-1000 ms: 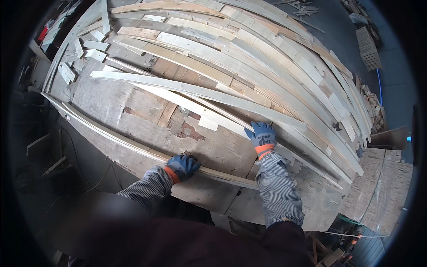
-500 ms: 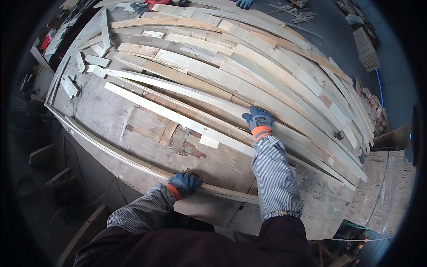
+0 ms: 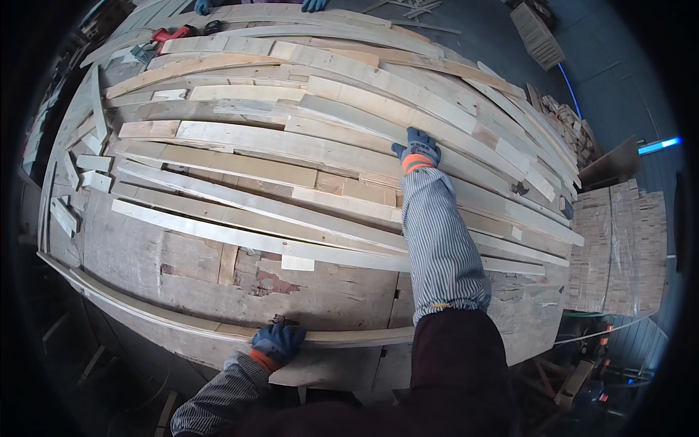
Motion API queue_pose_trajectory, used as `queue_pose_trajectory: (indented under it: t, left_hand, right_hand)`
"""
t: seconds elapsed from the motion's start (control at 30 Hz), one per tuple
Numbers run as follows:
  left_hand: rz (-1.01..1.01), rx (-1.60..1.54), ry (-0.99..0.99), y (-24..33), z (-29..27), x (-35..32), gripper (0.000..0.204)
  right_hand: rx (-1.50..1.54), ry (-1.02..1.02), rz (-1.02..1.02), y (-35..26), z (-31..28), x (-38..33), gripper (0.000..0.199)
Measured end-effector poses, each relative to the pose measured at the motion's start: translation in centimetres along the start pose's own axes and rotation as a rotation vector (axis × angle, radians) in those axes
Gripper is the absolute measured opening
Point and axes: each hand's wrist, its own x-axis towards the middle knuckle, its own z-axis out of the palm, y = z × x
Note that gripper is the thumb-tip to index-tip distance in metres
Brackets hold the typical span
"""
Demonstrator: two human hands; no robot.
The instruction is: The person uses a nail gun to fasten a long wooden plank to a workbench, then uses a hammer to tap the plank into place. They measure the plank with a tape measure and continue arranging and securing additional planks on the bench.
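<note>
My left hand (image 3: 279,342), in a blue glove with an orange cuff, is closed over the long wooden edge strip (image 3: 364,336) along the near side of the worktable (image 3: 335,295). A small dark metal piece (image 3: 282,320) shows just beyond its knuckles. My right hand (image 3: 420,148), gloved alike, reaches far across the table. It rests on the long pale wooden slats (image 3: 357,125), thumb apart from the fingers; the fingertips are partly hidden. Below that arm lie more slats, with a white slat (image 3: 240,234) nearest me.
A co-worker's gloved hands (image 3: 314,5) appear at the far edge. A red power tool (image 3: 173,33) lies at the far left, short offcuts (image 3: 64,215) at the left end. Wrapped stacks of wood pieces (image 3: 619,247) stand off the right end.
My right hand has reached farther across the slats. My left hand stays on the edge strip. The view has shifted, and both co-worker's hands now show at the far edge.
</note>
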Motion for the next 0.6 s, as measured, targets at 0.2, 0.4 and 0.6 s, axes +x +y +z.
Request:
queue_pose_trajectory:
  t: [0.2, 0.4, 0.6]
  left_hand:
    - [0.047, 0.104, 0.085, 0.0, 0.7, -0.2, 0.051]
    - [-0.004, 0.085, 0.013, 0.2, -0.2, 0.0, 0.048]
    - [-0.03, 0.055, -0.009, 0.3, -0.4, 0.1, 0.048]
  right_hand:
    - [-0.14, 0.06, -0.11, 1.3, 0.6, 2.6, 0.051]
    - [-0.173, 0.084, -0.25, 2.2, 0.1, 1.4, 0.046]
    - [-0.163, 0.246, -0.463, 0.8, 1.0, -2.0, 0.04]
